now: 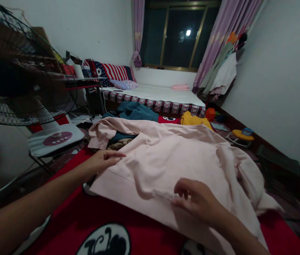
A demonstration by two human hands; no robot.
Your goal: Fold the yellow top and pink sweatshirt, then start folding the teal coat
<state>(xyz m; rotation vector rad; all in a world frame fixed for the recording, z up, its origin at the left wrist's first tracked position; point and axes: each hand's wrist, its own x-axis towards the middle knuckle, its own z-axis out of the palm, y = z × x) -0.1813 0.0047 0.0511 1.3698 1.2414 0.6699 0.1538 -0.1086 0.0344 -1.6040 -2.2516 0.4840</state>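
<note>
A pale pink long-sleeved garment point(181, 156) lies spread over a red cloth point(144, 230) with black and white round patterns. My left hand point(106, 160) is at the garment's left edge, fingers stretched out and thumb apart, resting on or just over the fabric. Over the lower middle of the garment is my right hand point(194, 198), its fingers curved and apart, with a raised fold of the fabric beside its fingertips. Nothing shows gripped in it. One sleeve bends at the far left, and the other lies bunched at the right.
A running fan point(19, 71) stands close on the left above a white chair point(56, 138). Behind the garment lie teal clothes point(136, 110) and a yellow cloth point(196, 119). Farther back is a bed point(155, 94). At the right stands a yellow stool point(241, 134).
</note>
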